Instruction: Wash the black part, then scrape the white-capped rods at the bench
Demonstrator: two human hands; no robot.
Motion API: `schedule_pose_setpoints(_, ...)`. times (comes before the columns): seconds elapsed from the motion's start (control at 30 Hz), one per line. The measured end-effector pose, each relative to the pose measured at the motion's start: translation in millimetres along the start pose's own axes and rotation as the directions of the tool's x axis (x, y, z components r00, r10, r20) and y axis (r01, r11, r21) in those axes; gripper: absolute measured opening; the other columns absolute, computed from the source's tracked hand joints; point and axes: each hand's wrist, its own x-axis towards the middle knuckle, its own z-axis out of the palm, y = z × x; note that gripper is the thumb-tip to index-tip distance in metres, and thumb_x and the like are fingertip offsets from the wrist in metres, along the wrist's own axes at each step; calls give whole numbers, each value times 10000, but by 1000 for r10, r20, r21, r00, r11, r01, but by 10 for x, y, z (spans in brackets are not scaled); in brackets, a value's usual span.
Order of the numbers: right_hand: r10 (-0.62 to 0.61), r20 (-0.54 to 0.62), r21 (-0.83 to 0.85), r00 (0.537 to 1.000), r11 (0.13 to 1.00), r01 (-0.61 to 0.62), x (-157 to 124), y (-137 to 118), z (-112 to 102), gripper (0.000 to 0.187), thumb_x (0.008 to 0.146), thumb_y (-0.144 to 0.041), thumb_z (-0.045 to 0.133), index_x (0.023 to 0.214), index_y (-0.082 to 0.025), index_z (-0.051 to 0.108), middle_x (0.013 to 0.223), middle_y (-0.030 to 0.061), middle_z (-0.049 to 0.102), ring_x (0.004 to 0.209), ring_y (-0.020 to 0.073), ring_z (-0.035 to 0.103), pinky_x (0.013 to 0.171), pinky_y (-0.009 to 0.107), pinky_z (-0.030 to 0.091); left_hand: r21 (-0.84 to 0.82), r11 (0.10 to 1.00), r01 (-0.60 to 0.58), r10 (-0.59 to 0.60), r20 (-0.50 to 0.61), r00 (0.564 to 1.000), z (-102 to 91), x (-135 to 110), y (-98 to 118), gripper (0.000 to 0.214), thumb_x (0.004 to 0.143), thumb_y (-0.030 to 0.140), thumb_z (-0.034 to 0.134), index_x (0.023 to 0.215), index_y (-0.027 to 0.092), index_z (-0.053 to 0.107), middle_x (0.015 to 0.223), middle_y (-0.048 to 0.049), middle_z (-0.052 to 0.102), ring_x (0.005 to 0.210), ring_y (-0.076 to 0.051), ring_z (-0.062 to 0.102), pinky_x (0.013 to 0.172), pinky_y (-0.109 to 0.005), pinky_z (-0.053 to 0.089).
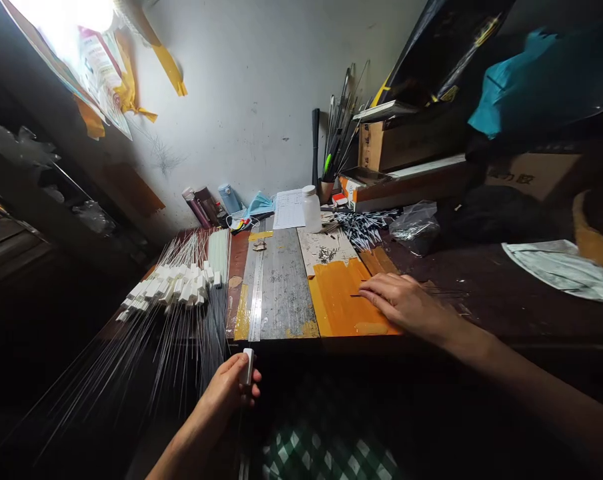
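My left hand (231,380) is closed round a small white block (248,365), held below the front edge of the table. A thin wire seems to run from the block. My right hand (399,300) rests low over the orange board (339,303), fingers bent and pressed together. From its fingertips a thin dark rod (355,295) sticks out to the left; similar thin dark rods (444,291) show beyond the wrist. At the left lies a heap of white blocks (174,287) on thin wires, several hanging over the table edge.
A metal ruler (256,293) lies on the grey board (286,287). Behind stand a white bottle (311,210) and a cup of long tools (327,190). Black-and-white sticks (364,227), a plastic bag (415,227) and a white mask (566,270) lie to the right.
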Motion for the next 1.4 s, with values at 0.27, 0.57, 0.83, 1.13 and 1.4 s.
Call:
schedule_pose_setpoints(0.27, -245, 87, 187, 966, 956, 226, 294, -1041, 391, 226, 973, -198, 474, 1033, -189, 691, 1009, 91, 728, 978, 229, 643, 909, 414, 440, -17, 1000, -3, 3, 18, 1000, -23, 84, -9, 575, 598, 603, 781, 885, 166, 542, 672, -4, 649, 502, -128, 595, 478, -235, 400)
schedule_pose_setpoints(0.57, -267, 357, 207, 895, 957, 203, 674, -1529, 1021, 408, 951, -94, 420, 1336, -164, 534, 1417, 123, 545, 1358, 300, 428, 1104, 606, 308, -24, 1000, -6, 6, 13, 1000, 19, 72, 1, 587, 567, 601, 802, 853, 164, 535, 652, -15, 678, 499, -131, 611, 491, -231, 408)
schedule_pose_setpoints(0.83, -305, 427, 147, 851, 952, 267, 731, -1576, 1086, 372, 882, -63, 489, 1233, -120, 598, 1317, 140, 615, 1375, 312, 399, 1148, 631, 221, -64, 998, -16, 16, -2, 1000, 30, 83, 7, 725, 433, 655, 845, 853, 137, 560, 649, -22, 692, 509, -131, 620, 506, -236, 451)
schedule_pose_setpoints(1.13, -299, 388, 135, 872, 954, 267, 677, -1573, 1137, 418, 868, -55, 486, 1275, -106, 569, 1350, 149, 588, 1373, 300, 400, 1159, 620, 189, -122, 993, 0, -1, -11, 1000, 17, 198, -10, 573, 566, 520, 852, 863, 142, 539, 648, -24, 695, 513, -154, 650, 479, -241, 467)
schedule_pose_setpoints(1.4, -286, 199, 247, 937, 940, 234, 495, -1588, 939, 425, 930, -95, 469, 1343, -182, 517, 1391, 120, 559, 1363, 299, 406, 1126, 621, 221, -116, 993, 33, -35, -15, 999, -6, 129, -28, 527, 632, 448, 856, 933, 131, 561, 717, -65, 722, 564, -189, 687, 519, -256, 479)
